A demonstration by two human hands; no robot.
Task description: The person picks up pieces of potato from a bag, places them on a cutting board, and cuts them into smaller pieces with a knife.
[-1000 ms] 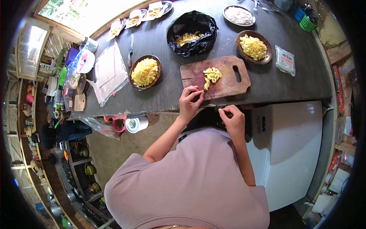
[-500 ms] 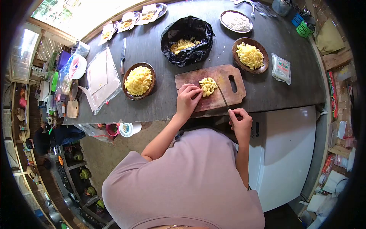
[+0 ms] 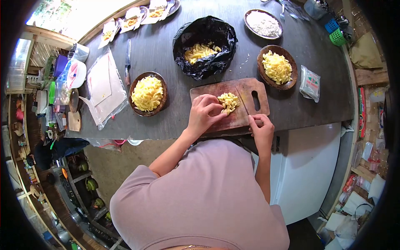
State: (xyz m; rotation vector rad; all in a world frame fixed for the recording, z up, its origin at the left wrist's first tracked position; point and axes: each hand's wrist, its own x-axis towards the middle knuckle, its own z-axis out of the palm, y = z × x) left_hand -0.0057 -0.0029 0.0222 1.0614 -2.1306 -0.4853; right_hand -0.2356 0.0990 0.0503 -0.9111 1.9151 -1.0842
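Note:
A wooden cutting board (image 3: 208, 91) lies at the table's near edge with a small heap of chopped pale yellow pieces (image 3: 228, 103) on it. Curled against the heap's left side, the fingers of my left hand (image 3: 205, 116) hold the pieces in place; their tips are partly hidden. My right hand (image 3: 261, 127) is closed round the handle of a thin knife (image 3: 243, 101). Its blade slants over the board, just right of the heap and apart from it. Beyond the board, an open black plastic bag (image 3: 204, 68) holds larger yellow pieces (image 3: 201, 52).
Brown bowls of yellow pieces stand left (image 3: 163, 101) and right (image 3: 293, 79) of the board. Around them are a second knife (image 3: 128, 58), a plastic sheet packet (image 3: 106, 89), a plate of white flakes (image 3: 263, 23) and a white packet (image 3: 310, 84). A white appliance (image 3: 310, 166) stands below the table.
The knife blade has moved right, away from the heap. My left fingers have curled further over the heap's edge. The whole view has shifted slightly.

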